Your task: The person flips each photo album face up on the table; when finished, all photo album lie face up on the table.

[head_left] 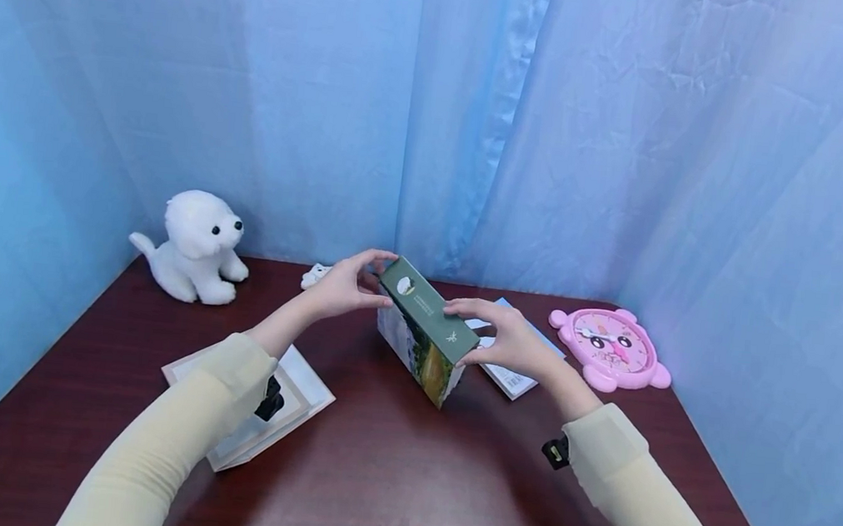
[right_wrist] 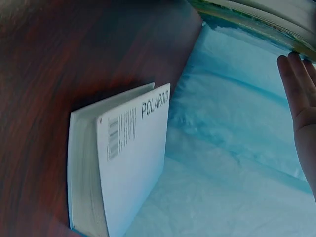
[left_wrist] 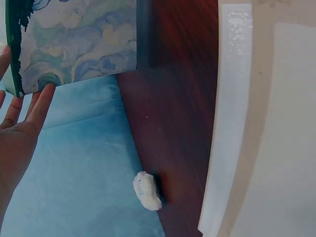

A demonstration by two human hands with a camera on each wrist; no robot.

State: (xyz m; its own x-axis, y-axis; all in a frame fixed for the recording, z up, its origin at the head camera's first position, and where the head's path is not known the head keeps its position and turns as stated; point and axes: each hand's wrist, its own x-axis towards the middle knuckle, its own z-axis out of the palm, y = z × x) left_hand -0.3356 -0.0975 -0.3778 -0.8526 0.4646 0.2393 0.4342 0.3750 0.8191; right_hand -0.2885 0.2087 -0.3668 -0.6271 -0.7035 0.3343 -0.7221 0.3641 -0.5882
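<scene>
A thick book [head_left: 421,309] with a green spine and a painted landscape cover stands spine-up at the middle of the table. My left hand [head_left: 344,290] grips its far left end, thumb on the near side of the spine. At the other end my right hand [head_left: 509,337] holds it between thumb and fingers. Swirling pale brushwork on the cover [left_wrist: 84,39] fills the top of the left wrist view, with fingertips at its edge. In the right wrist view, the right fingers [right_wrist: 298,81] reach the book's underside corner, where page edges show.
Behind my right hand lies a white book [right_wrist: 133,158] marked POLAROID. A pale flat stack [head_left: 309,383] lies under my left forearm. A white plush dog [head_left: 197,252], a small white figure [left_wrist: 147,190] and a pink clock [head_left: 613,347] stand towards the back, before blue curtains [head_left: 330,105].
</scene>
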